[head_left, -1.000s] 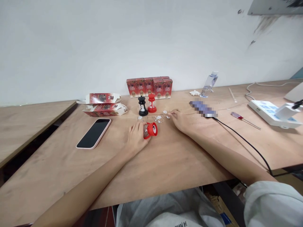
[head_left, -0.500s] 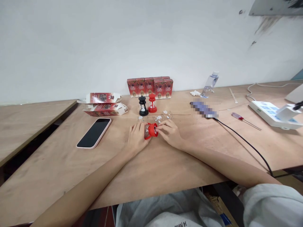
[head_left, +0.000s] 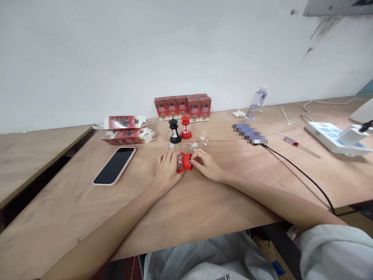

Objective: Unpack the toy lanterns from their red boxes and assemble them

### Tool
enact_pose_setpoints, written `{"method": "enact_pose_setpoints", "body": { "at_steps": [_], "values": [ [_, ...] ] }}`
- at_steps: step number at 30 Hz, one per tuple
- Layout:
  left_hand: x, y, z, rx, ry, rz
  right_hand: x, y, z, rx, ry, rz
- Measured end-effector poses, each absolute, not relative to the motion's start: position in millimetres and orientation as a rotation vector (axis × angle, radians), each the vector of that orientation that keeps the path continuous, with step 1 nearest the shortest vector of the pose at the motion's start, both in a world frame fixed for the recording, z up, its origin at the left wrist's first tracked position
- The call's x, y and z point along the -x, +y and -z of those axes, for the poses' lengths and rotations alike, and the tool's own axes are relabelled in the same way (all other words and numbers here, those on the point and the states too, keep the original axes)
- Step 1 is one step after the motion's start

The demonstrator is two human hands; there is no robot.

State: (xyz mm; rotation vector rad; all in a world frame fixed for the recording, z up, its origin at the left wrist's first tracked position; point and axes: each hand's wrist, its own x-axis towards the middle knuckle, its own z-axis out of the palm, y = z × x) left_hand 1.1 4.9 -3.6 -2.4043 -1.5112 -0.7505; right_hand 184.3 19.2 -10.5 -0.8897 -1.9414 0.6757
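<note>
A small red toy lantern [head_left: 186, 161] with a clear globe lies on its side above the wooden table, its base end pointing right. My left hand [head_left: 168, 169] is wrapped around the globe end. At the base end, the fingertips of my right hand [head_left: 206, 165] are pinched together against the opening; whatever they hold there is too small to make out. Behind my hands stand a black lantern [head_left: 175, 132] and another red lantern [head_left: 186, 128], both upright. Small white pieces and thin frames [head_left: 194, 146] lie flat between these lanterns and my hands.
Several red printed boxes [head_left: 182, 105] stand against the wall. Opened red cartons [head_left: 126, 134] and a phone [head_left: 114, 166] lie to the left. To the right are a water bottle [head_left: 256, 103], a blurred-out object with a black cable [head_left: 303, 179], a screwdriver [head_left: 301, 147] and a power strip [head_left: 335, 139].
The fingers of my right hand have curled more at the lantern's base end. My left hand keeps its hold on the lantern. The whole view has shifted slightly.
</note>
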Motion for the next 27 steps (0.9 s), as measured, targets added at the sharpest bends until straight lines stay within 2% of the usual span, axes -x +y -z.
{"method": "enact_pose_setpoints", "body": {
  "at_steps": [8, 15, 20, 27],
  "values": [
    [-3, 2, 1, 2.399, -1.605, 0.736, -199, 37, 16, 0.848, -1.982, -0.550],
    [-5, 1, -1, 2.405, -1.628, 0.748, -238, 87, 23, 1.369, -1.633, -0.450],
    [-4, 3, 2, 2.401, -1.636, 0.756, -247, 97, 23, 1.560, -1.684, -0.505],
    [-1, 4, 8, 2.327, -1.593, 0.925, -238, 93, 18, 1.490, -2.004, -0.010]
  ]
}}
